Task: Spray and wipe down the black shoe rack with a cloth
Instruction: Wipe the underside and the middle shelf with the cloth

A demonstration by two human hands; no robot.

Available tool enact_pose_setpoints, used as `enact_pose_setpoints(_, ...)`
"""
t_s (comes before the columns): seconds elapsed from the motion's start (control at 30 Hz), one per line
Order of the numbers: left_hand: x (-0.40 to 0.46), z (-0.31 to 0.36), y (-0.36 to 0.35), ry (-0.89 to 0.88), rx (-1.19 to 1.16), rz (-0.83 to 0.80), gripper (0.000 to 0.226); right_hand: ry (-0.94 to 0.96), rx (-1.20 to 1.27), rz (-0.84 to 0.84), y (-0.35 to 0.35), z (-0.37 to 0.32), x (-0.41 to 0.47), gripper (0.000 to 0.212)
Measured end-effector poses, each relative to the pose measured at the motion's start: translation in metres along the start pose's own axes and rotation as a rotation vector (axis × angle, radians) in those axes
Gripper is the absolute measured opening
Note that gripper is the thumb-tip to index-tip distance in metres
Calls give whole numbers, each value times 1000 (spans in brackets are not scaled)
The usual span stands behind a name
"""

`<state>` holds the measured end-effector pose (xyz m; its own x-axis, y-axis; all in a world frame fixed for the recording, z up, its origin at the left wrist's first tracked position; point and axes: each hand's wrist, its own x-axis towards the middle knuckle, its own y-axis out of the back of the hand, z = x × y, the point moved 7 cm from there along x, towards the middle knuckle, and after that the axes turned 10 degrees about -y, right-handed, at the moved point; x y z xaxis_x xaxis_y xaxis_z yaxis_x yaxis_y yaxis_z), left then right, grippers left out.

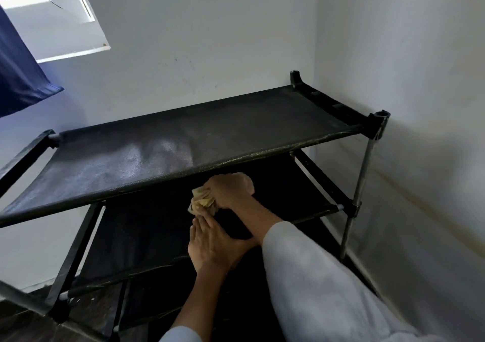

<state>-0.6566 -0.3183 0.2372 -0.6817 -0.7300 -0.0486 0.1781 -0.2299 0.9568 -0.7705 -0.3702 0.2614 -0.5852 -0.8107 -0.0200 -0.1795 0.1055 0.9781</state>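
The black shoe rack (183,142) stands in the room corner, with fabric shelves on a metal frame. Its top shelf shows a pale damp or dusty sheen near the middle. My right hand (231,189) grips a bunched yellowish cloth (200,202) on the second shelf, just under the top shelf's front edge. Just below the cloth, my left hand (210,250) lies with fingers straight on the second shelf, fingertips touching the cloth. No spray bottle is in view.
White walls close in behind and to the right of the rack. A window (55,16) with a dark blue curtain (18,74) is at the upper left. Dark floor (15,323) shows at the lower left beside the rack's legs.
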Motion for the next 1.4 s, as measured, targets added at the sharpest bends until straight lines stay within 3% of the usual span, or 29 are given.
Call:
enact_pose_setpoints(0.1,-2,2,1,-8,-13,30,160,26,53,22,2,36,12,26)
enact_pose_setpoints(0.2,-2,0,0,-6,-5,19,162,-135,23,81,17,107,21,38)
enact_pose_setpoints(0.33,0,-1,-2,-2,21,-7,161,-230,1,-10,31,153,4,53)
enact_pose_setpoints(0.7,-5,1,0,3,6,-34,163,42,-106,-305,33,128,-96,47)
enact_pose_setpoints(0.87,-2,1,0,-17,-2,-52,160,-22,-11,-144,39,129,-75,43)
enact_pose_setpoints(1.1,-1,1,-1,-12,-1,-73,161,-293,-45,48,34,111,-8,26)
enact_pose_setpoints(1.2,-2,3,0,-4,12,-68,160,-138,-105,-30,26,93,-19,24)
enact_pose_setpoints(1.3,-3,3,0,-5,8,-50,160,59,-137,-217,25,92,-66,32)
enact_pose_setpoints(1.4,-3,3,0,-11,-4,-40,162,52,-100,-245,33,114,-92,40)
